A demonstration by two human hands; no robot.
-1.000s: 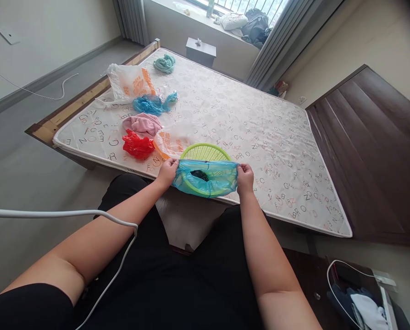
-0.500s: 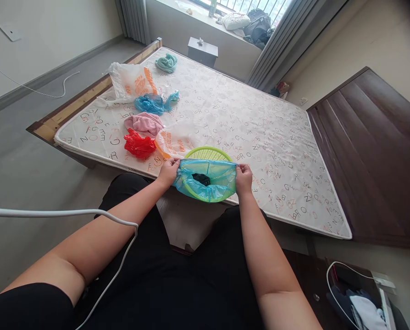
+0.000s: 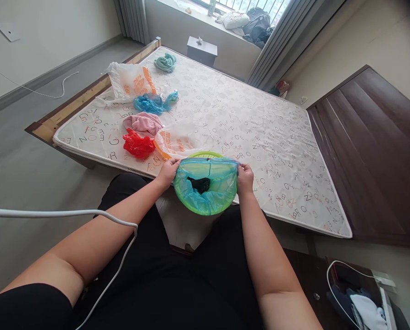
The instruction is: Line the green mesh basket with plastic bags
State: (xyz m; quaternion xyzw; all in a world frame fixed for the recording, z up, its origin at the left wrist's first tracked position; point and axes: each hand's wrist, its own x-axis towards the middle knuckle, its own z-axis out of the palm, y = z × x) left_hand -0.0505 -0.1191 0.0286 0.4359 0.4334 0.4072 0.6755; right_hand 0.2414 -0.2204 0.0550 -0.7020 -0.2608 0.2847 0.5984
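Note:
A blue translucent plastic bag (image 3: 222, 176) lines a lime-green basket (image 3: 205, 154) at the mattress's front edge. My left hand (image 3: 169, 172) pinches the bag's edge on the left side, and my right hand (image 3: 245, 176) pinches it on the right. Between them the bag's far edge is pulled taut across the basket's far side. Something black and crumpled (image 3: 200, 184) lies inside the bag. A white plastic bag with orange print (image 3: 175, 141) rests just behind the basket, near a red plastic bag (image 3: 138, 143).
On the mattress (image 3: 260, 133) lie a pink cloth (image 3: 143, 123), a blue plastic bag (image 3: 153, 103), another white bag (image 3: 129, 80) and a green cloth (image 3: 165, 63). A dark headboard (image 3: 363, 160) stands right. A white cable (image 3: 70, 212) crosses over my left arm.
The basket's near side has come down toward me, so its opening shows wider and rounder. Both hands keep their hold on the bag's edge and have moved slightly apart.

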